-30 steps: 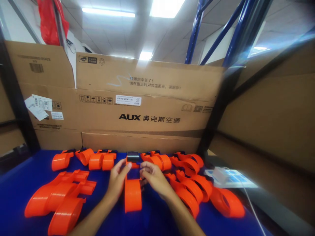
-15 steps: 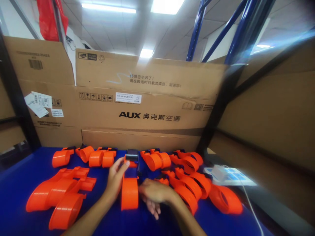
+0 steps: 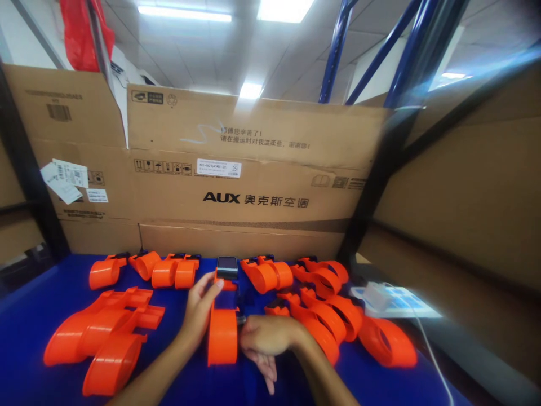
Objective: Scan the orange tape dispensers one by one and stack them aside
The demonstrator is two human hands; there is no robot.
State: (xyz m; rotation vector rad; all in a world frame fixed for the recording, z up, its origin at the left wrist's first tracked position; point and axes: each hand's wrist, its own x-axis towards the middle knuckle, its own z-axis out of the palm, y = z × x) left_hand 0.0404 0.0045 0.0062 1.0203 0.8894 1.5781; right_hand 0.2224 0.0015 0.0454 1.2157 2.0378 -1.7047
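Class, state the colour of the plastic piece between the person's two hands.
Bright orange plastic piece, seen in the head view.

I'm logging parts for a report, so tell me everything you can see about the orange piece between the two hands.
The orange tape dispenser looks like glossy moulded plastic: a rounded hoop-like body near the camera and a narrower neck running away to a dark head end. It lies lengthwise on the blue table. The left hand grips its neck, thumb up by the head; the right hand touches its right side.
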